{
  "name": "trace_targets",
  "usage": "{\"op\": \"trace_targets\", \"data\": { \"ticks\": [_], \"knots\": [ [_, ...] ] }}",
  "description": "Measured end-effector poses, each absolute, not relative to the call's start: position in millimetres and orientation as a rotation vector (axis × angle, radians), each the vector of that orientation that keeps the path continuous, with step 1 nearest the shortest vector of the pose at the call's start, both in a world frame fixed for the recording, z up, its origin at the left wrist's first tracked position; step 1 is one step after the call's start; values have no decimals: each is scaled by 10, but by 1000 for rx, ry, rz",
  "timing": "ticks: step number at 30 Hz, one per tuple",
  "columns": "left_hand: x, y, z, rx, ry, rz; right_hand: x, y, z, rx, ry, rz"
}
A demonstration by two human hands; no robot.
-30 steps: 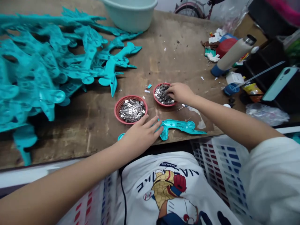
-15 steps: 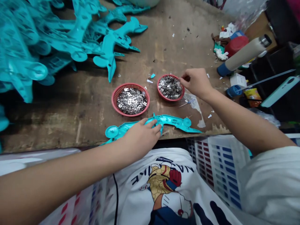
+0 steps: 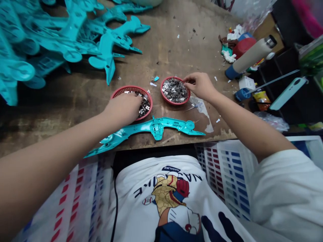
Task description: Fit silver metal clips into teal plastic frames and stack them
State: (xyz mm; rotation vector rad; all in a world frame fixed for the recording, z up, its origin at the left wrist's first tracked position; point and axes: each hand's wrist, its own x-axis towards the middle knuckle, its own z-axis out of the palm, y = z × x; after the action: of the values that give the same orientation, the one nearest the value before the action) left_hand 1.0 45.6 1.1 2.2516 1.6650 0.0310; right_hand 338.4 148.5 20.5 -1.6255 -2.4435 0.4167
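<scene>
My left hand [image 3: 123,107] reaches into the left red plastic basket [image 3: 114,94], its fingers curled down among small shiny metal pieces [image 3: 145,107]. Its fingertips are hidden, so what they grip cannot be made out. My right hand [image 3: 200,86] is at the right rim of a smaller red basket [image 3: 165,98], thumb and fingers pinched together over its metal pieces [image 3: 176,90]. Anything in that pinch is too small to name. A long, curved turquoise plastic part [image 3: 174,123] lies along the table's front edge below both baskets, touched by neither hand.
Turquoise plastic parts [image 3: 73,33] are heaped at the back left of the wooden table [image 3: 176,50]. To the right are a bottle [image 3: 252,55], a blue cup [image 3: 242,94] and a turquoise phone case [image 3: 287,93]. A white crate [image 3: 227,168] stands below the front edge.
My left hand has left the turquoise part and moved up and left into the left basket. My right hand stays at the smaller basket. The whole view has shifted slightly.
</scene>
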Motion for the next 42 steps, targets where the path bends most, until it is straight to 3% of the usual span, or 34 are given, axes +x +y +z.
{"op": "trace_targets", "data": {
  "ticks": [9,17,22,33,42],
  "knots": [
    [44,353,263,2360,1756,-14,3346,1078,515,-1546,-2574,433],
    [271,208,538,2259,1536,342,3315,363,445,-1747,-2315,1376],
    [391,138,488,2081,1468,424,3332,421,198,-1680,-2173,1587],
    [414,79,146,1690,1252,589,3289,396,-29,-1595,-2253,1480],
    [493,12,167,1608,1206,571,3184,286,210,-1658,-2521,1040]
  ]
}}
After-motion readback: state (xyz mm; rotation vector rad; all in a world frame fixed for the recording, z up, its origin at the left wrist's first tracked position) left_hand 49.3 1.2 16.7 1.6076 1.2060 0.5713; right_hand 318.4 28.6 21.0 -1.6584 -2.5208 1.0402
